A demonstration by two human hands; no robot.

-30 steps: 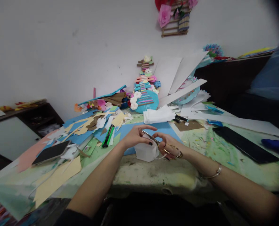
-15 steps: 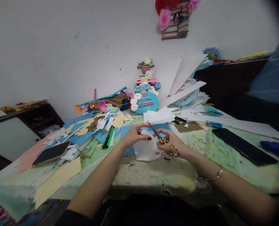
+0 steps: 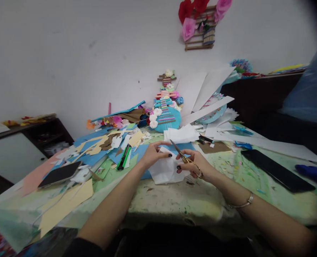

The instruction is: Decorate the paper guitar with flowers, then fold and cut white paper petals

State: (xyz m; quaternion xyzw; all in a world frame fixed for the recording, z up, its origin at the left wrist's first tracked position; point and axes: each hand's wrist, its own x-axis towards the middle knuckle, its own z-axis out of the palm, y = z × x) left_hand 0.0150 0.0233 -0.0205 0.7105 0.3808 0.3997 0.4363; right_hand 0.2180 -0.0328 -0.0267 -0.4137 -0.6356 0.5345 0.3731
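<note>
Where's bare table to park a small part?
Near strip of stained pale-green table cover, between the bare forearms, nearside of the white paper. Also between the right hand and the long flat black slab on the right. Both lightly flecked. Crowded: left, cut yellow and blue paper scraps; back, around the blue lute-shaped craft.

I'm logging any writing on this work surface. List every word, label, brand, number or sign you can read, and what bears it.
None: no text is readable in this view.
Green-and-black cutter: too small and blurred to show any lettering.
White paper in the left hand: no legible marks.
Scissors in the right hand: no legible marks.
</note>
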